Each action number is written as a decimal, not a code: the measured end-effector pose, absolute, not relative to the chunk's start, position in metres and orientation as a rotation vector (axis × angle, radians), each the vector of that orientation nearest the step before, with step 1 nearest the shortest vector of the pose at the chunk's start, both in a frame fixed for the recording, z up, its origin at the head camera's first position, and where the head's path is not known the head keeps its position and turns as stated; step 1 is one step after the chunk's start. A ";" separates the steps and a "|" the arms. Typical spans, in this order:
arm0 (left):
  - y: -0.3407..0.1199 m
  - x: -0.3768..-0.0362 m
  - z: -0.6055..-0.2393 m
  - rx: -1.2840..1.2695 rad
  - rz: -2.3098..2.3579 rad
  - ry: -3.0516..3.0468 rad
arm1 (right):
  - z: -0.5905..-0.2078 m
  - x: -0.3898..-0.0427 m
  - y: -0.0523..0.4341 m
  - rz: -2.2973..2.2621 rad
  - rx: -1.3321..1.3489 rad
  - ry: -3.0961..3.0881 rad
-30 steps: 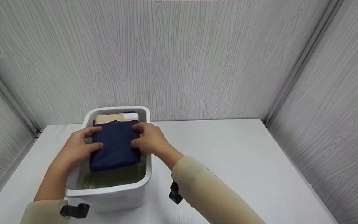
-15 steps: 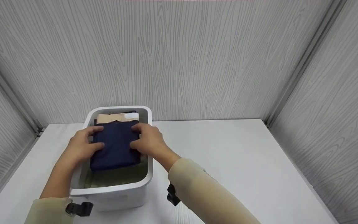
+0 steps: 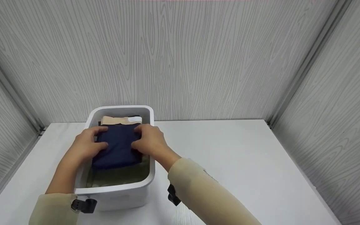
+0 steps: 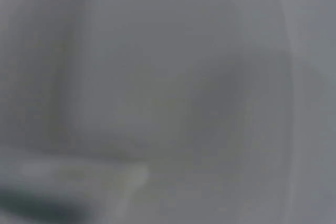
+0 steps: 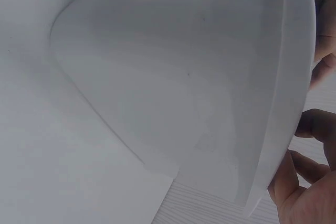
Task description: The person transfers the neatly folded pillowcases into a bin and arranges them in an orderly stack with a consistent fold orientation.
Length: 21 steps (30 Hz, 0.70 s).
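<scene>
Overhead, from the head camera, we find a white bin (image 3: 117,190) standing on the white table (image 3: 245,162), toward its left rear. We note a folded navy garment (image 3: 117,147) lying inside the bin on top of an olive-green layer (image 3: 120,176), with a beige folded piece (image 3: 117,120) behind it against the far wall. We see the left hand (image 3: 86,147) clasping the garment's left edge, thumb on top and fingers curled round the far corner. We see the right hand (image 3: 148,142) gripping its right edge likewise.

Next, the left wrist camera gives us only a grey blur; we cannot tell anything from it.

Lastly, in the right wrist view we record the bin's outer wall (image 5: 210,77) filling the frame and the right hand's fingers (image 5: 315,124) curling over its rim.
</scene>
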<state>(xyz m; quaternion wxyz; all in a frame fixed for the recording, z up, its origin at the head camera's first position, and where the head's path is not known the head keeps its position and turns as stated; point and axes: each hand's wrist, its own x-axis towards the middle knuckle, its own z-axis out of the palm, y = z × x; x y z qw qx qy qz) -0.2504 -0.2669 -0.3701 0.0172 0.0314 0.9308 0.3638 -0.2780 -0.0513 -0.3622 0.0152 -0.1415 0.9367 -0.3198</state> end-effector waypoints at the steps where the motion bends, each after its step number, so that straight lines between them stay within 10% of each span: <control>1: -0.267 -0.251 -0.371 0.100 1.122 2.895 | -0.362 -0.278 -0.051 -0.988 -0.443 2.917; 21: -0.260 -0.246 -0.372 0.108 1.092 2.872 | -0.356 -0.275 -0.031 -0.906 -0.630 3.036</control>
